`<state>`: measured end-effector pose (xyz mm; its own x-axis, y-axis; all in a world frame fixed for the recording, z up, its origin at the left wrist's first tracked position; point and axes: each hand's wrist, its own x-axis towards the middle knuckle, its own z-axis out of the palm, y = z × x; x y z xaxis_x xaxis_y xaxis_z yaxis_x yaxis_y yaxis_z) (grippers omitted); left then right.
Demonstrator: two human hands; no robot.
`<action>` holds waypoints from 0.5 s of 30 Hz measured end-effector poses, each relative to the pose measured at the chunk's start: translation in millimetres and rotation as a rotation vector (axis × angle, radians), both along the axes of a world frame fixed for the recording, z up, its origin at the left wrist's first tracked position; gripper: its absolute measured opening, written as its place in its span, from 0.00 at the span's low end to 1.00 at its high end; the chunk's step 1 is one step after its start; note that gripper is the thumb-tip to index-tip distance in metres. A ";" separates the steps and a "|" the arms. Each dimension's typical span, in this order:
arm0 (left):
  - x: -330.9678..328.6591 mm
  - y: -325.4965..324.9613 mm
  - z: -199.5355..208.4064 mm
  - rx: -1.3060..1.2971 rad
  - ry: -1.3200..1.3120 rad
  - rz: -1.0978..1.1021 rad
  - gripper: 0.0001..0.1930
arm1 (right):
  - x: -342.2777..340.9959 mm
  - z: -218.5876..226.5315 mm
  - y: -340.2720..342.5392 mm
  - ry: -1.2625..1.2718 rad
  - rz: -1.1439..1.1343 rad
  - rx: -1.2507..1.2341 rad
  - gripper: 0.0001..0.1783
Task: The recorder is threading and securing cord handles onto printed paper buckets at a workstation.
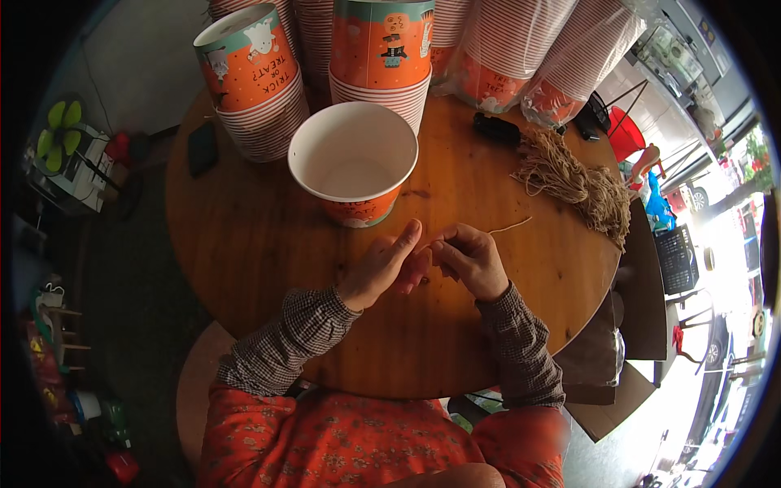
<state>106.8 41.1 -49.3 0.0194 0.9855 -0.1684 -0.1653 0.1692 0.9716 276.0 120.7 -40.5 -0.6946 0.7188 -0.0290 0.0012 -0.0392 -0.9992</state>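
Cord (511,226), held at the hands (482,264), trailing rightward

"How do the arms lie?"

"The left forearm (285,342), in a dark-and-pale checked fabric sleeve gathered at the cuff, slants from the near left toward the far right. The right forearm (522,346), sleeved in similar checked cloth, comes from the near right and leans slightly left."

"And the hands?"

"The bare left hand (376,267) has its thumb extended toward the far side, fingers pointing right. The bare right hand (476,259) bends leftward, thumb and forefinger pinched together."

"Do they touch?"

"Their fingertips are very close; I can't tell whether they meet."
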 end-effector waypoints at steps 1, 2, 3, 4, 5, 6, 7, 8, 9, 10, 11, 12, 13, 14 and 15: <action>0.5 0.2 -1.8 -0.043 -0.098 -0.019 0.32 | -0.3 0.3 0.2 -0.002 0.002 0.005 0.06; 1.1 0.1 -1.8 -0.044 -0.096 -0.019 0.32 | -0.5 0.3 0.3 -0.003 0.003 0.011 0.06; 1.6 -0.1 -1.7 0.009 -0.066 0.009 0.30 | -0.9 0.0 0.3 -0.001 0.003 0.010 0.06; 2.0 -0.1 -1.5 0.063 -0.036 0.037 0.27 | -1.3 -0.1 0.6 -0.014 0.008 0.025 0.05; 1.6 0.4 -5.8 0.064 -0.035 0.037 0.27 | -1.7 -0.5 0.7 -0.026 0.013 0.040 0.05; 0.7 1.3 -13.9 0.156 0.147 0.103 0.22 | -2.3 -1.7 0.1 -0.025 0.014 0.041 0.05; 1.6 1.5 -11.7 0.248 0.330 0.168 0.17 | -2.4 -3.9 -0.6 -0.033 -0.009 0.072 0.05; 3.7 -0.2 -8.7 0.247 0.330 0.167 0.17 | -2.3 -5.2 -1.0 -0.041 -0.032 0.104 0.05; 6.7 -2.6 -4.4 0.321 0.467 0.212 0.15 | -1.5 -5.3 -0.9 -0.040 -0.033 0.103 0.05; 8.9 -4.2 0.9 0.396 0.605 0.259 0.13 | -1.1 -5.0 -1.0 -0.026 -0.036 0.129 0.05; 9.7 -4.0 -0.1 0.395 0.606 0.259 0.13 | -0.7 -4.9 -1.0 -0.013 -0.040 0.155 0.05; 10.3 -3.6 -2.1 0.448 0.606 0.266 0.11 | -0.6 -5.2 -0.7 -0.011 -0.039 0.154 0.05; 10.7 -3.3 -3.3 0.501 0.606 0.272 0.09 | -0.4 -5.5 -0.2 -0.014 -0.038 0.176 0.05; 10.5 -3.6 -3.6 0.501 0.607 0.271 0.09 | -0.2 -5.6 0.2 -0.016 -0.037 0.198 0.06; 10.0 -4.1 -3.7 0.502 0.596 0.260 0.08 | -0.4 -5.0 -0.2 -0.015 -0.038 0.197 0.06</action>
<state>116.8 37.0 -53.1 -0.1729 0.9070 0.3841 0.4281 -0.2820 0.8586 275.6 120.4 -45.5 -0.6676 0.7371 0.1051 0.0181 0.1572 -0.9874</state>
